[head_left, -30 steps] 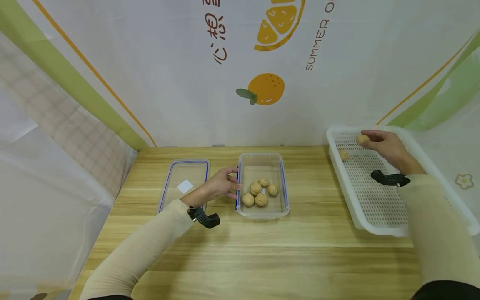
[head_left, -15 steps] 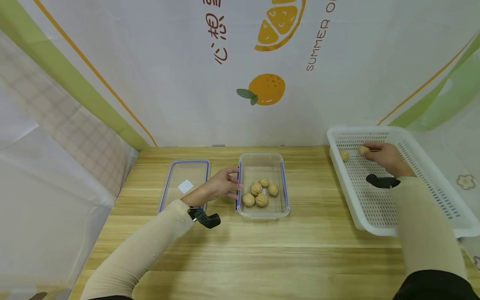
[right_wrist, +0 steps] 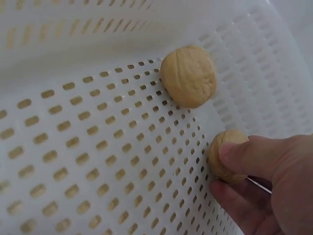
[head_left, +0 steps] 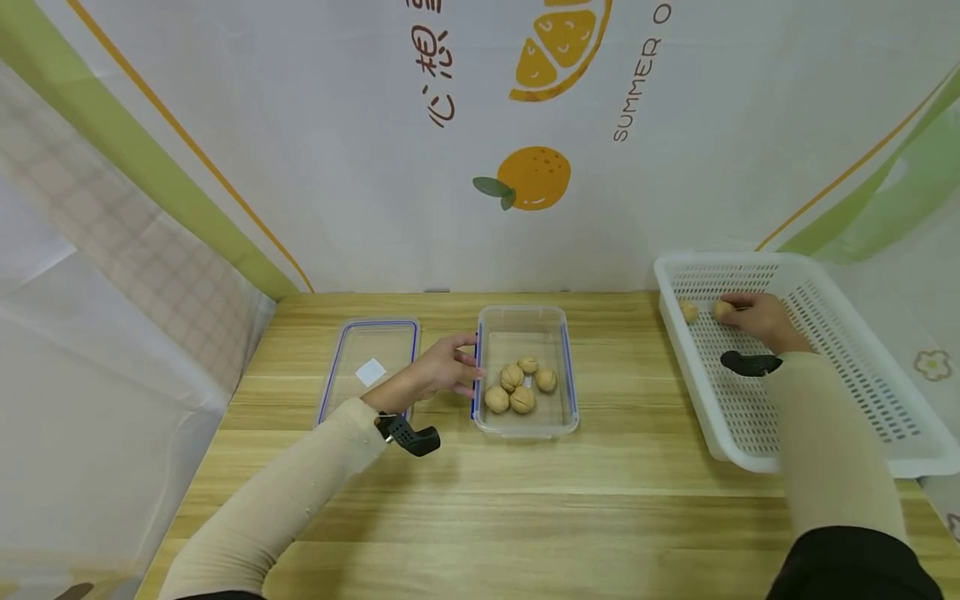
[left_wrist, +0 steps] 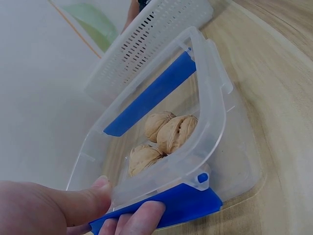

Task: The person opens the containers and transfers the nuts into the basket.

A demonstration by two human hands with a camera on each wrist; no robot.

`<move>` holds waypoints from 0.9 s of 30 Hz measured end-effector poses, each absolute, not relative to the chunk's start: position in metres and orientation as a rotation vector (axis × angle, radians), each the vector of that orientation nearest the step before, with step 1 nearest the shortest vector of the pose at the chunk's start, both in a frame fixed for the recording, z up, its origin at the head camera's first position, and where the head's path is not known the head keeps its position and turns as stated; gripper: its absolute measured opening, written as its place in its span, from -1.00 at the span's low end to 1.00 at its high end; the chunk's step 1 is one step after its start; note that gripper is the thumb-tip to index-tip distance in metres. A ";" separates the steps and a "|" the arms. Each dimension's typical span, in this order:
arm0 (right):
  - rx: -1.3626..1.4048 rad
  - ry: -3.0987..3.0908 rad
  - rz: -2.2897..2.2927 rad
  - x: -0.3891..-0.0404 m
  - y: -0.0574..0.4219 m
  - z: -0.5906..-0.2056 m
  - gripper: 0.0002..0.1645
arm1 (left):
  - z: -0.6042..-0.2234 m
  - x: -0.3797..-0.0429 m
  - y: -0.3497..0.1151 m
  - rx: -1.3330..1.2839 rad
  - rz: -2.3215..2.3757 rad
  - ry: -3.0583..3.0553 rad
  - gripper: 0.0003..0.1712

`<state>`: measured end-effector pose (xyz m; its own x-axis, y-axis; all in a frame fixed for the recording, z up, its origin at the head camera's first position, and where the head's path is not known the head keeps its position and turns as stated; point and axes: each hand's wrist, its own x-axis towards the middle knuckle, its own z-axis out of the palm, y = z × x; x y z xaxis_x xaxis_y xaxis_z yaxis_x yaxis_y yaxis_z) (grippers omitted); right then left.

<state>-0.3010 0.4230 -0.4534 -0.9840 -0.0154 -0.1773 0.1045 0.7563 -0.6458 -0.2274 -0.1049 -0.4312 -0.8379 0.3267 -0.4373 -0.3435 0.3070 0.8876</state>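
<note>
My right hand is inside the white plastic basket and pinches a walnut between thumb and fingers, low near the perforated floor. Beside it in the basket lies another walnut, apart from the fingers. My left hand holds the left side of a clear plastic food container. In the left wrist view the thumb lies at its rim and the fingers are against the blue side latch. Several walnuts sit together on the container's floor.
The container's clear lid with a blue seal lies on the wooden table, partly behind the left forearm. A printed cloth hangs along the table's back edge. Each wrist wears a black camera mount.
My right hand has lowered into the basket and moved slightly left with the walnut, close to the other walnut there. The left hand and the container have stayed put.
</note>
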 end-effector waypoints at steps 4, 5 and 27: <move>0.055 2.810 -1.051 -0.301 0.419 -0.454 -0.35 | -0.431 -0.227 -0.106 -0.021 1.579 2.017 -0.19; 0.052 2.815 -1.054 -0.301 0.418 -0.454 -0.35 | -0.432 -0.227 -0.106 -0.020 1.578 2.017 -0.19; 0.041 2.757 -0.972 -0.307 0.423 -0.440 -0.23 | -0.433 -0.228 -0.106 -0.019 1.572 2.017 -0.18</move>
<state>-0.3073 0.4230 -0.4396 -0.9760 -0.0454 -0.2131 0.0982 0.7813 -0.6164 -0.2284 -0.1063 -0.4326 -0.8340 0.3283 -0.4434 -0.3496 0.3073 0.8851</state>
